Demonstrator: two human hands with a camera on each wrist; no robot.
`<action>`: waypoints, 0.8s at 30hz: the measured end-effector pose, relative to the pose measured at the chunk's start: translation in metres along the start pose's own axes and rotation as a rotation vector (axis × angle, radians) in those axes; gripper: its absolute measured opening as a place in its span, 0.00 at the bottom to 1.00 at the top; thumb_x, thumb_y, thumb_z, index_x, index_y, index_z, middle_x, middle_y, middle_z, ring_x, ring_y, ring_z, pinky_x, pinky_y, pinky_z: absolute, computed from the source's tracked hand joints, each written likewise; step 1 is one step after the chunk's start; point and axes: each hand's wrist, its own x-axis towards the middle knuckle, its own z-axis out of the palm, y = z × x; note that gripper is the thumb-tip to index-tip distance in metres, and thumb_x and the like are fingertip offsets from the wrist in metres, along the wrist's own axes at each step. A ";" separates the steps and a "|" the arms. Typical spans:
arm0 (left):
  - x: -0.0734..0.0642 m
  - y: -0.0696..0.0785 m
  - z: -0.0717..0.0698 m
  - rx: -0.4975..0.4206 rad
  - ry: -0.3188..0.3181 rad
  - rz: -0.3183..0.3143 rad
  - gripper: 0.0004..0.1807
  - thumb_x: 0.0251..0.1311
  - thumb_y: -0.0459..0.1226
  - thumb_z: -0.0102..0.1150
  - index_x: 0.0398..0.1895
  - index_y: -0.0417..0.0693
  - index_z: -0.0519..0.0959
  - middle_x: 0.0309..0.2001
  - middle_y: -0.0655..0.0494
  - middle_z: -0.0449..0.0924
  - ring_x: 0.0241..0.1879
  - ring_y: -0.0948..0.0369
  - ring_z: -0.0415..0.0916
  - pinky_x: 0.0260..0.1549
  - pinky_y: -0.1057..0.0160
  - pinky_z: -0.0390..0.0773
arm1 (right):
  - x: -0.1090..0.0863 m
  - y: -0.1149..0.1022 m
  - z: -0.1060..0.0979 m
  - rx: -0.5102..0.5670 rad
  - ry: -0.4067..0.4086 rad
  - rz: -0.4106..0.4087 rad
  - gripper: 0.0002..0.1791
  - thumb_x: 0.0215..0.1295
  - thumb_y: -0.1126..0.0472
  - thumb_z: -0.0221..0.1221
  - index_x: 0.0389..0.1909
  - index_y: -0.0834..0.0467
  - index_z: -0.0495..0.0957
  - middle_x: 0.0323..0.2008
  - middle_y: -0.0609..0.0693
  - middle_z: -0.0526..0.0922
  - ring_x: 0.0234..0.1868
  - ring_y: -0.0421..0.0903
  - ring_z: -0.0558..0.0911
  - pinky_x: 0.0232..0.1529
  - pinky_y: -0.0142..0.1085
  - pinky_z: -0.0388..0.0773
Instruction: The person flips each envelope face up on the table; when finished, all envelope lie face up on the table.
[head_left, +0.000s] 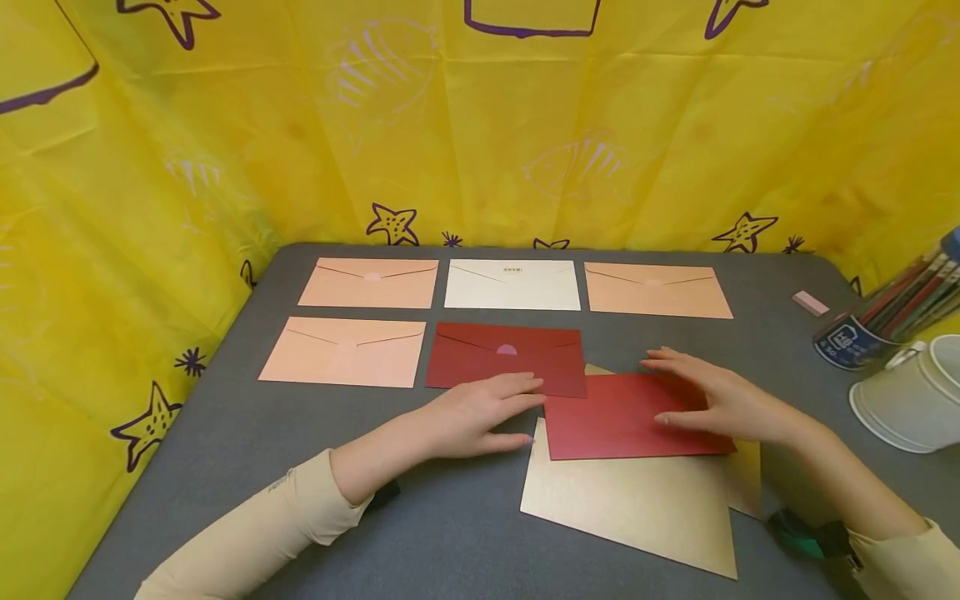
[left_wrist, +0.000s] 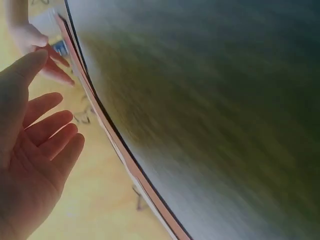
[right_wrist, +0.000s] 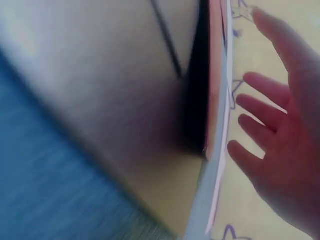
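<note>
Right hand [head_left: 716,400], fingers loosely extended, lies over red rectangular paper envelope [head_left: 607,417]; left hand [head_left: 480,418], likewise loose, near its left edge. Envelope rests on gold paper envelopes [head_left: 637,504], well in from grey tabletop's [head_left: 300,425] far edge.

Bare bench [head_left: 442,533] lies between left sleeve [head_left: 255,533] and gold envelope [head_left: 637,508]; room there for a hand. Second gap: right of the rear-right peach envelope [head_left: 652,298], up to the pink block [head_left: 810,302]. Pencil tin [head_left: 851,343] and white bucket [head_left: 900,400] obstruct the right side; yellow curtain [head_left: 465,142] bounds the rear.
</note>
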 end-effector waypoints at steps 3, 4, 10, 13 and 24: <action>0.010 0.007 0.003 0.037 -0.086 0.026 0.35 0.65 0.54 0.57 0.71 0.47 0.67 0.72 0.50 0.61 0.73 0.57 0.52 0.64 0.60 0.64 | -0.010 0.003 0.001 -0.011 -0.042 0.006 0.44 0.54 0.44 0.70 0.71 0.50 0.65 0.72 0.55 0.60 0.74 0.57 0.53 0.60 0.66 0.60; 0.014 0.009 0.005 0.049 -0.118 0.025 0.36 0.65 0.55 0.56 0.72 0.47 0.65 0.73 0.51 0.59 0.74 0.58 0.51 0.65 0.61 0.63 | -0.012 0.004 0.001 -0.019 -0.048 0.008 0.45 0.53 0.43 0.70 0.71 0.49 0.64 0.73 0.55 0.59 0.75 0.54 0.52 0.60 0.65 0.61; 0.029 0.015 0.016 0.077 -0.251 0.003 0.43 0.65 0.61 0.51 0.76 0.48 0.56 0.76 0.52 0.50 0.75 0.59 0.43 0.67 0.65 0.56 | -0.026 0.012 0.001 0.017 -0.082 0.021 0.50 0.52 0.43 0.71 0.75 0.47 0.58 0.75 0.54 0.53 0.76 0.41 0.45 0.57 0.72 0.58; 0.033 0.016 0.019 0.089 -0.262 0.000 0.43 0.65 0.61 0.51 0.76 0.48 0.55 0.76 0.52 0.50 0.75 0.60 0.43 0.66 0.66 0.58 | -0.031 0.014 0.000 0.032 -0.104 0.037 0.52 0.52 0.43 0.71 0.76 0.47 0.56 0.76 0.54 0.50 0.75 0.34 0.42 0.56 0.72 0.57; 0.034 0.020 0.021 0.135 -0.275 0.009 0.37 0.69 0.57 0.49 0.75 0.49 0.58 0.76 0.54 0.52 0.74 0.62 0.46 0.61 0.68 0.66 | -0.037 0.016 0.001 -0.058 -0.094 0.050 0.51 0.52 0.38 0.68 0.75 0.45 0.57 0.75 0.52 0.55 0.71 0.30 0.53 0.57 0.62 0.67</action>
